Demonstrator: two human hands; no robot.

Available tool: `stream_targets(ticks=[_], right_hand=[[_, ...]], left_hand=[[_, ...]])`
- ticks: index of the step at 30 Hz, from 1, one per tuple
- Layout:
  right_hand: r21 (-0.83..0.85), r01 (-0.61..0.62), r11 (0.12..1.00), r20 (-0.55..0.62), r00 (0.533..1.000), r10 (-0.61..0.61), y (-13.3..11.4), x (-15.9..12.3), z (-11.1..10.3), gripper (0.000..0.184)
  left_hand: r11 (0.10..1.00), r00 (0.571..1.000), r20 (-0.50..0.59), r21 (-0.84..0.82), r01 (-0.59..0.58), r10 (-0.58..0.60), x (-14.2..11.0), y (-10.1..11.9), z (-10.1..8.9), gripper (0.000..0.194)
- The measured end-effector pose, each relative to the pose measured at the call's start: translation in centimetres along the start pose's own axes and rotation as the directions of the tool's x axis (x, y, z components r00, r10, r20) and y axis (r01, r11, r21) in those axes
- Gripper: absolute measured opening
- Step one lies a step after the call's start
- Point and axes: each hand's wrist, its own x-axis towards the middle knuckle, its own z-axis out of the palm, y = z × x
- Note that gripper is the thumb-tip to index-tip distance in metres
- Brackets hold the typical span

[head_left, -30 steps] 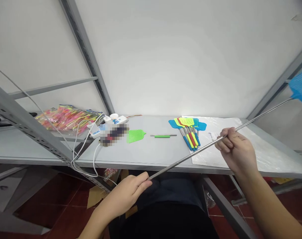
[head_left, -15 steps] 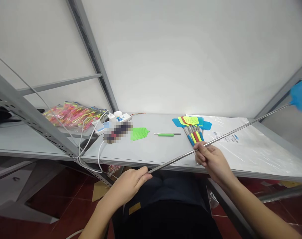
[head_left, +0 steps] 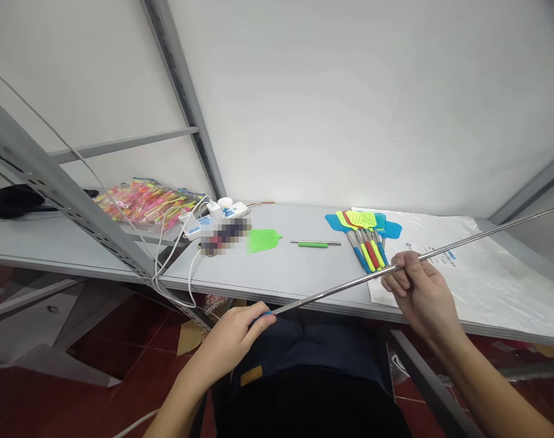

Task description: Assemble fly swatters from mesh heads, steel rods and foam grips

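Note:
A long telescopic fly swatter [head_left: 334, 289] slants up to the right across the front of the shelf, its metal rod drawn out. My left hand [head_left: 235, 331] is closed round its handle, and a bit of blue grip shows between the fingers. Farther up, my right hand [head_left: 420, 286] pinches the rod between thumb and fingers. The swatter's head lies beyond the right edge of view. Just behind my right hand is a fanned pile of fly swatters [head_left: 366, 240] with blue, yellow and red parts. A green swatter head [head_left: 264, 240] and a green-gripped metal handle [head_left: 313, 245] lie left of the pile.
A white plastic bag [head_left: 487, 286] covers the shelf's right side. On the left are a power strip [head_left: 235, 211] with white cables, a blurred-out object [head_left: 226, 237] and bagged colourful items [head_left: 149, 204]. A metal upright [head_left: 71, 194] rises at the left.
My right hand has shifted right along the rod, away from my left hand. The blue swatter head has left the view on the right. Blue grip now shows at my left hand.

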Motion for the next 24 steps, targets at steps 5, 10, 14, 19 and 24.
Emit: stream_targets(ticks=[5, 10, 14, 19, 24], right_hand=[[-0.119, -0.047, 0.992, 0.171, 0.983, 0.068, 2.2, -2.4, 2.2, 0.027], [-0.437, -0.069, 0.897, 0.33, 0.915, 0.231, 2.6, -4.1, 3.6, 0.03], [-0.149, -0.033, 0.988, 0.053, 0.998, 0.042, -0.8, -1.6, 0.8, 0.044], [0.075, 0.237, 0.969, -0.342, 0.918, -0.198, -4.7, 1.7, -3.7, 0.046], [0.063, 0.25, 0.966, -0.422, 0.884, -0.201, -2.5, 2.4, -3.3, 0.044]], left_hand=[[0.999, 0.999, 0.002, -0.004, -0.035, 0.035, 0.2, 1.8, 1.0, 0.036], [0.991, 0.992, 0.027, -0.043, -0.123, 0.125, 0.7, 3.0, 2.1, 0.035], [0.994, 0.995, 0.01, -0.033, -0.103, 0.103, 0.3, 0.5, 1.0, 0.035], [0.998, 0.999, -0.002, -0.037, -0.045, 0.045, -0.4, -3.4, -0.6, 0.036], [1.0, 0.999, -0.029, -0.028, 0.011, -0.012, 0.1, -4.0, -1.4, 0.04]])
